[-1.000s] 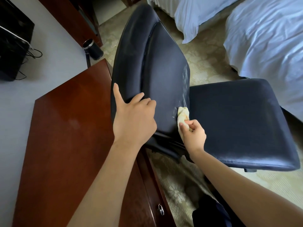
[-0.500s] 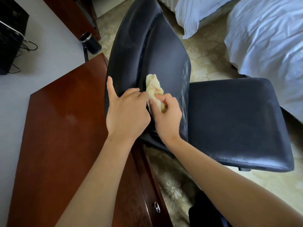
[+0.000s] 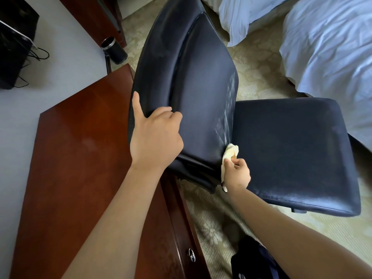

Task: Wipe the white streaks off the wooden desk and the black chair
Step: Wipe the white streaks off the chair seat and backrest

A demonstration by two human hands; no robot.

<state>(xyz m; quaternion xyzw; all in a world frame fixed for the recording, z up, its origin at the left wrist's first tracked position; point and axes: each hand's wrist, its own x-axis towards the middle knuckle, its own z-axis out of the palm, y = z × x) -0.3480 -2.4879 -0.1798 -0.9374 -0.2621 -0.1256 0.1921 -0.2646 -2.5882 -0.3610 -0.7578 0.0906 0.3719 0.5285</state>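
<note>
Wooden tabletop (image 3: 80, 158) lies to my left, the black chair (image 3: 191, 77) beside its right edge. My left grip (image 3: 157, 137) curls round the backrest to steady it. My right grip (image 3: 238, 174) pinches the cloth (image 3: 231, 153) below the white streaks (image 3: 227, 109).

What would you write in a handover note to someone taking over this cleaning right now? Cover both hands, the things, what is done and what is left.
Left hand grips the black leather chair by its backrest edge, steadying it.
Right hand pinches a crumpled pale yellow cloth against the backrest's lower right edge, beside the seat.
Done: the backrest's centre looks clean; the reddish-brown wooden desk shows only a faint smudge.
Left: white streaks run up the backrest's right edge above the cloth; check the seat's hazy front edge.
</note>
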